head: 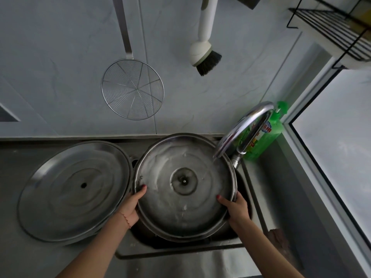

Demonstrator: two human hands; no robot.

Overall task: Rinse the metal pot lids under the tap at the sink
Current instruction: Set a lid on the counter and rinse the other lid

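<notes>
A large round metal pot lid (pixel 184 209) is held over the sink (pixel 176 251), inner side up, with soapy water pooled in it. My left hand (pixel 131 207) grips its left rim and my right hand (pixel 235 207) grips its right rim. The curved chrome tap (pixel 244 127) arches over the lid's upper right edge, and a thin stream of water falls onto the lid. A second, larger metal lid (pixel 74 189) lies on the counter to the left, inner side up, its right edge over the sink.
A green dish soap bottle (pixel 269 133) stands behind the tap. On the wall hang a wire skimmer (pixel 132 89) and a white dish brush (pixel 204 49). A black wire rack (pixel 337 31) is at the top right, above a window ledge. A brown cloth (pixel 279 235) lies right of the sink.
</notes>
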